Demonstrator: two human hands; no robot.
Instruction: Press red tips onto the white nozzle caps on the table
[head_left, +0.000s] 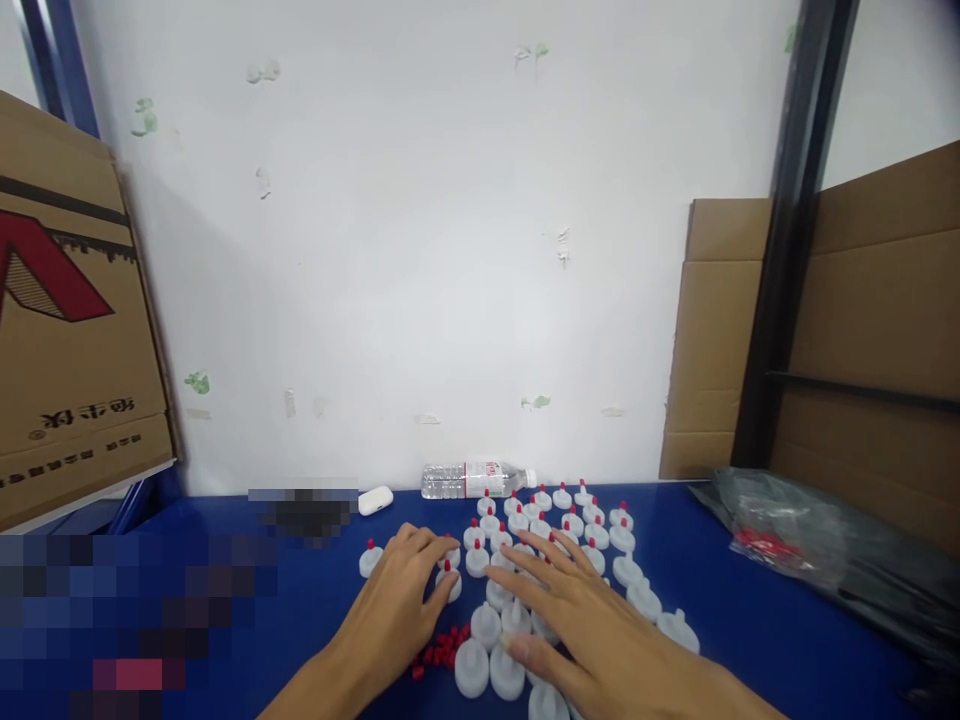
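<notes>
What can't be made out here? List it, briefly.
All in the head view:
- Caps under the right hand: hidden by that hand.
- Whether the left hand grips a cap: the hand itself hides it.
- Bag contents: dark plastic, only some red shows.
- Bottle label: too small.
- Box: cut off by the left edge.
- Lower-left patches: blurred.

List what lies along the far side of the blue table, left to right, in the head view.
Printed cardboard box → white earbud case → water bottle lying on its side → dark plastic bag.
</notes>
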